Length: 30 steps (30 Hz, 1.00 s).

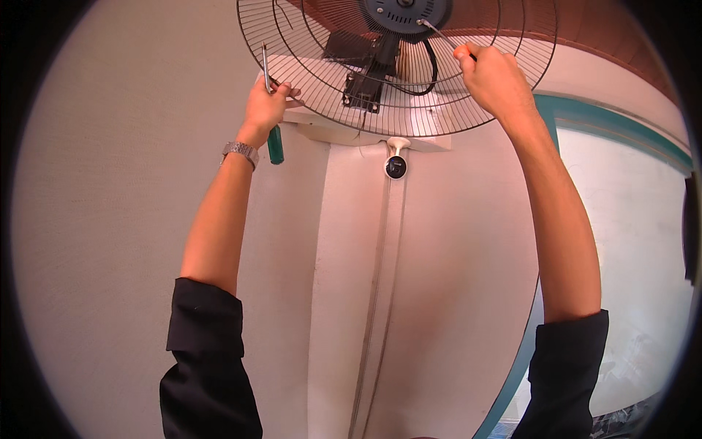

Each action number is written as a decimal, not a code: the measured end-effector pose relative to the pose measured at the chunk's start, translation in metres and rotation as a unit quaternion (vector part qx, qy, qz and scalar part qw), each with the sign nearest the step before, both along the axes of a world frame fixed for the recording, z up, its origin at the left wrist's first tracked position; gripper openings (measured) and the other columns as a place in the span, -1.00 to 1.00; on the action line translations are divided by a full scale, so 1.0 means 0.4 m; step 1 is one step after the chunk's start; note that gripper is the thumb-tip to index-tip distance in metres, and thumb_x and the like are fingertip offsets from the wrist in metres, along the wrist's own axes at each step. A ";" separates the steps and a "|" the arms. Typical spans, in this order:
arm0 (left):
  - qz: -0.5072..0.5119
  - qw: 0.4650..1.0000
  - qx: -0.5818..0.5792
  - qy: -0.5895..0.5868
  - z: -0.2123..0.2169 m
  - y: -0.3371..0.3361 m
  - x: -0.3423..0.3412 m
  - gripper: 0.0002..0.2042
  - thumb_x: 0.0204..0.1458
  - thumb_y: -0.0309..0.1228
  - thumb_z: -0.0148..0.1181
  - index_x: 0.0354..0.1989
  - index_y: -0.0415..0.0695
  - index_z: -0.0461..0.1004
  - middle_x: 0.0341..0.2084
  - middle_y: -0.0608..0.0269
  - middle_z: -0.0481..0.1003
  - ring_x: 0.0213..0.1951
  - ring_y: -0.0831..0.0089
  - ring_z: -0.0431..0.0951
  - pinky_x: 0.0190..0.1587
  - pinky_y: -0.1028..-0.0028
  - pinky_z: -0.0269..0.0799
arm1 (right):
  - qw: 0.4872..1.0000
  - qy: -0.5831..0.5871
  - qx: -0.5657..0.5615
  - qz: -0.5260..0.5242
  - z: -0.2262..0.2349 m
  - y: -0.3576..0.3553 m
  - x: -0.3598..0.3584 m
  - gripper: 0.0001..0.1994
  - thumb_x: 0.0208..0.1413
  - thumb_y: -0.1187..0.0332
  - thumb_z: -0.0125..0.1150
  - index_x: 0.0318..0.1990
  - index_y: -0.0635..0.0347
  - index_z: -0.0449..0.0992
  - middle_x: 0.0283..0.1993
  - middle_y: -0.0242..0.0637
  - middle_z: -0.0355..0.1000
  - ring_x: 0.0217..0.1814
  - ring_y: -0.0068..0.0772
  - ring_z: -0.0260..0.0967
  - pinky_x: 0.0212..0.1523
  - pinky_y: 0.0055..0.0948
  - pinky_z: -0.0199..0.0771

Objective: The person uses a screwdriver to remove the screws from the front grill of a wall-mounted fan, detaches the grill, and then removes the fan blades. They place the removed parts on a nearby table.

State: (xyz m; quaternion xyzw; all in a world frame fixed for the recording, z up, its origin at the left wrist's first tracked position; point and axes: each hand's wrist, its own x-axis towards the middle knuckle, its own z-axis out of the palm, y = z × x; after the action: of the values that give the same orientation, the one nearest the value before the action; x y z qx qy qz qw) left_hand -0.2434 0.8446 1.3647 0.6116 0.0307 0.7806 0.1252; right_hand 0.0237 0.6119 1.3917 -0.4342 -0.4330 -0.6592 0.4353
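Overhead is a wall fan with a round black wire guard (417, 136) and a dark blue-grey motor housing (424, 7). My right hand (499, 82) is closed round the orange-and-black handle of a screwdriver (443, 36); its shaft slants up to the left, and the tip meets the housing near a screw spot. At the guard's lower left rim, my left hand (265, 110) is closed with a second screwdriver (275, 146) in it. That one's green handle hangs below the palm and its metal shaft points up. The left fingers also touch the rim.
Behind the guard, a black bracket (365, 91) with a looping black cable (433, 69) is fixed at a pale ledge. Below it hangs a small white camera (395, 167) with a black front. A teal-framed window (621, 241) lies at right, a plain wall (131, 219) at left.
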 end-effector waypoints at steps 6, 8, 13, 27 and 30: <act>0.018 1.000 -0.012 0.020 0.013 0.021 -0.011 -0.87 0.35 -0.35 -0.03 -0.08 -0.15 0.29 -0.16 0.12 0.64 -0.16 0.42 0.71 -0.57 0.64 0.30 | 0.985 0.101 -0.122 0.062 0.000 -0.038 -0.065 -0.57 0.35 0.13 -0.10 0.13 0.19 0.56 -0.50 -0.20 0.53 -0.54 -0.38 0.53 -0.43 -0.38 0.60; 0.018 0.999 -0.020 0.023 0.010 0.011 -0.013 -0.87 0.35 -0.36 -0.03 -0.08 -0.15 0.29 -0.16 0.13 0.64 -0.16 0.42 0.71 -0.56 0.64 0.30 | 0.975 0.129 -0.153 0.093 -0.009 -0.050 -0.084 -0.57 0.35 0.15 -0.12 0.16 0.16 0.54 -0.49 -0.28 0.52 -0.58 -0.50 0.48 -0.50 -0.50 0.58; 0.012 1.000 -0.019 0.018 0.012 0.021 -0.007 -0.87 0.35 -0.36 -0.03 -0.08 -0.14 0.33 -0.18 0.16 0.64 -0.17 0.45 0.71 -0.54 0.63 0.34 | 0.957 0.158 -0.168 0.173 -0.020 -0.054 -0.119 -0.60 0.36 0.17 -0.15 -0.25 0.32 0.53 -0.56 -0.17 0.51 -0.58 -0.39 0.52 -0.47 -0.43 0.59; 0.030 0.999 0.003 0.021 0.007 0.035 -0.010 -0.87 0.34 -0.37 -0.02 -0.12 -0.17 0.34 -0.19 0.13 0.63 -0.21 0.37 0.72 -0.42 0.55 0.46 | 0.949 0.167 -0.167 0.211 -0.044 -0.027 -0.126 -0.58 0.39 0.17 -0.16 0.02 0.34 0.53 -0.49 -0.27 0.51 -0.59 -0.58 0.45 -0.64 -0.61 0.42; 0.024 1.000 0.018 0.007 0.000 0.025 -0.007 -0.87 0.31 -0.42 0.04 -0.25 -0.21 0.31 -0.26 0.09 0.63 -0.29 0.32 0.72 -0.27 0.48 0.58 | 0.950 0.164 -0.166 0.208 -0.043 -0.026 -0.126 -0.57 0.38 0.17 -0.16 -0.02 0.38 0.53 -0.50 -0.26 0.51 -0.60 -0.59 0.45 -0.66 -0.61 0.39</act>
State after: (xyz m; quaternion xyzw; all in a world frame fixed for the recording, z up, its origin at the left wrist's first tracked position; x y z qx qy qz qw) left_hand -0.2460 0.8545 1.3646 0.6186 0.0317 0.7793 0.0952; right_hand -0.0265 0.6014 1.3744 -0.5028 -0.5397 -0.3923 0.5496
